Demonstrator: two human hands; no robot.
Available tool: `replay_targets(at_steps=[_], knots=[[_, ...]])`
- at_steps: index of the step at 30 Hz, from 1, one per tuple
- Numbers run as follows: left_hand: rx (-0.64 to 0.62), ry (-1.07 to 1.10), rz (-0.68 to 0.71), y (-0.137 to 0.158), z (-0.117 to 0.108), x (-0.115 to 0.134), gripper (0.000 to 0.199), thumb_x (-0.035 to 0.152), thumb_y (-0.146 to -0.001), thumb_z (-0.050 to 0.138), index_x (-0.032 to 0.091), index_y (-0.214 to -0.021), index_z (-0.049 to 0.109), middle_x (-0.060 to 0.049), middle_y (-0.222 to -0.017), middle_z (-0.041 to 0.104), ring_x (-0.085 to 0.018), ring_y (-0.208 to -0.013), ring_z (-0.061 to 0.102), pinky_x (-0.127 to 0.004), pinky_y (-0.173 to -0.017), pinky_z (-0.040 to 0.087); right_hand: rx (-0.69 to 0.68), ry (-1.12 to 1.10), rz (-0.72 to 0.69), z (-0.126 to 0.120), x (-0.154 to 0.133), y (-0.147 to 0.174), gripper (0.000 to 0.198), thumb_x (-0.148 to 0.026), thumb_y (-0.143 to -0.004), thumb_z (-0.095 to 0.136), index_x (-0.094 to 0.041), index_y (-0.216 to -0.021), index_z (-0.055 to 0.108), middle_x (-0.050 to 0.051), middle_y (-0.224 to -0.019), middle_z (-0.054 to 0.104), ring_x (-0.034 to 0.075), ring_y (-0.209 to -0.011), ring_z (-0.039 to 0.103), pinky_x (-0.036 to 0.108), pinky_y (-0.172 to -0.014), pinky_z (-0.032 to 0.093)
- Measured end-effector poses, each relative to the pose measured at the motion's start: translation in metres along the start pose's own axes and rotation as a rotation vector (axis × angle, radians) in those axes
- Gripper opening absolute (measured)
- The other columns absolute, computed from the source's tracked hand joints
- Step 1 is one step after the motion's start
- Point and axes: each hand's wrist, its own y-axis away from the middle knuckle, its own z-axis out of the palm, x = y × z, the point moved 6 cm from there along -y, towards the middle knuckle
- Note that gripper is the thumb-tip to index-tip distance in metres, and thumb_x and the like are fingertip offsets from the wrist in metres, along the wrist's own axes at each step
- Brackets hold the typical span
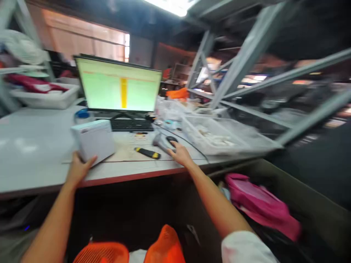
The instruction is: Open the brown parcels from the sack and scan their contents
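Box (95, 143) in left hand (79, 168), near the front edge of table (35, 153), in front of and left of keyboard (133, 125). Grips its lower part between thumb and fingers, tilted, pale blue top upward, white side toward the camera. Contact of bottom with table: impossible to tell. Reaches with right hand (179, 153) to mouse (172, 139) and grey device (161, 143), fingertips right at both; too blurred to tell whether loose or closed on either. Between the hands, black-and-yellow cutter (147, 153), lying flat. Behind keyboard, monitor (104, 86), lit pale green with one yellow column. Right of mouse, white basket (212, 148) with small pale pieces inside. Below table, at right, pink bag (257, 201). At far left, white tray (45, 100) with red item on top
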Motion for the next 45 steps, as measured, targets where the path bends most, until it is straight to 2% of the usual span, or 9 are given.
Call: replay_targets(at_steps=[2, 5, 12, 19, 24, 28, 36, 40, 45], knots=[[0.057, 0.074, -0.074, 0.009, -0.022, -0.025, 0.068, 0.053, -0.079, 0.076, 0.015, -0.128, 0.050, -0.020, -0.130, 0.065, -0.036, -0.118, 0.066, -0.053, -0.104, 0.054, -0.063, 0.063, -0.006, 0.035, -0.012, -0.017, 0.061, -0.025, -0.094, 0.064, -0.001, -0.149, 0.052, 0.030, -0.148, 0.056, 0.040, -0.141, 0.052, 0.051, -0.119, 0.037], [0.065, 0.173, -0.035, 0.008, -0.021, -0.029, 0.071, 0.059, -0.076, 0.074, 0.016, -0.127, 0.049, -0.020, -0.132, 0.064, -0.036, -0.123, 0.063, -0.050, -0.110, 0.049, -0.110, 0.233, 0.046, 0.060, -0.018, -0.033, 0.065, -0.026, -0.096, 0.060, 0.002, -0.153, 0.045, 0.034, -0.141, 0.059, 0.044, -0.135, 0.056, 0.055, -0.112, 0.041], [0.028, 0.175, 0.066, 0.012, -0.014, -0.016, 0.069, 0.058, -0.078, 0.075, 0.017, -0.127, 0.048, -0.016, -0.127, 0.066, -0.032, -0.117, 0.065, -0.043, -0.102, 0.052, -0.170, 0.388, 0.085, 0.037, -0.040, -0.052, 0.041, -0.033, -0.091, 0.061, -0.005, -0.119, 0.070, 0.026, -0.110, 0.073, 0.039, -0.104, 0.071, 0.041, -0.083, 0.051], [0.022, 0.160, 0.045, 0.012, -0.013, -0.019, 0.071, 0.056, -0.079, 0.075, 0.017, -0.131, 0.047, -0.016, -0.131, 0.064, -0.032, -0.120, 0.064, -0.042, -0.098, 0.054, -0.218, -0.138, -0.757, -0.040, -0.184, 0.016, 0.018, -0.032, -0.083, 0.066, -0.019, -0.094, 0.072, 0.002, -0.076, 0.070, 0.018, -0.066, 0.059, 0.027, -0.063, 0.043], [0.040, 0.161, 0.055, 0.012, -0.012, -0.018, 0.069, 0.056, -0.077, 0.075, 0.017, -0.127, 0.048, -0.016, -0.123, 0.067, -0.030, -0.112, 0.066, -0.042, -0.095, 0.054, -0.241, -0.149, -0.902, -0.034, -0.227, 0.028, 0.013, -0.026, -0.082, 0.066, -0.018, -0.092, 0.068, 0.002, -0.081, 0.069, 0.016, -0.070, 0.057, 0.025, -0.065, 0.039], [0.036, 0.155, 0.042, 0.012, -0.011, -0.019, 0.070, 0.058, -0.078, 0.074, 0.018, -0.128, 0.048, -0.016, -0.124, 0.067, -0.032, -0.114, 0.066, -0.043, -0.096, 0.054, -0.180, -0.097, -0.780, -0.006, -0.189, -0.008, 0.014, -0.030, -0.084, 0.064, -0.019, -0.092, 0.069, 0.003, -0.081, 0.071, 0.018, -0.071, 0.061, 0.027, -0.065, 0.040], [0.007, 0.148, 0.018, 0.013, -0.010, -0.019, 0.070, 0.061, -0.078, 0.072, 0.019, -0.128, 0.046, -0.015, -0.127, 0.065, -0.033, -0.115, 0.065, -0.045, -0.098, 0.053, -0.078, 0.330, -0.128, 0.052, -0.024, -0.070, 0.046, -0.040, -0.097, 0.059, -0.014, -0.133, 0.068, 0.019, -0.108, 0.077, 0.036, -0.098, 0.073, 0.038, -0.076, 0.050], [0.017, 0.129, -0.012, 0.013, -0.009, -0.021, 0.073, 0.063, -0.076, 0.072, 0.019, -0.129, 0.046, -0.016, -0.127, 0.066, -0.035, -0.116, 0.065, -0.049, -0.100, 0.053, -0.029, 0.374, -0.070, 0.060, 0.023, -0.065, 0.055, -0.045, -0.099, 0.055, -0.011, -0.141, 0.062, 0.023, -0.124, 0.073, 0.038, -0.109, 0.072, 0.043, -0.087, 0.054], [0.005, 0.127, -0.037, 0.014, -0.009, -0.019, 0.075, 0.065, -0.076, 0.071, 0.018, -0.130, 0.046, -0.017, -0.127, 0.066, -0.035, -0.116, 0.066, -0.049, -0.099, 0.054, 0.150, 0.301, -0.129, 0.033, 0.073, -0.092, 0.058, -0.052, -0.100, 0.047, -0.012, -0.137, 0.067, 0.021, -0.130, 0.070, 0.040, -0.118, 0.067, 0.051, -0.102, 0.053]])
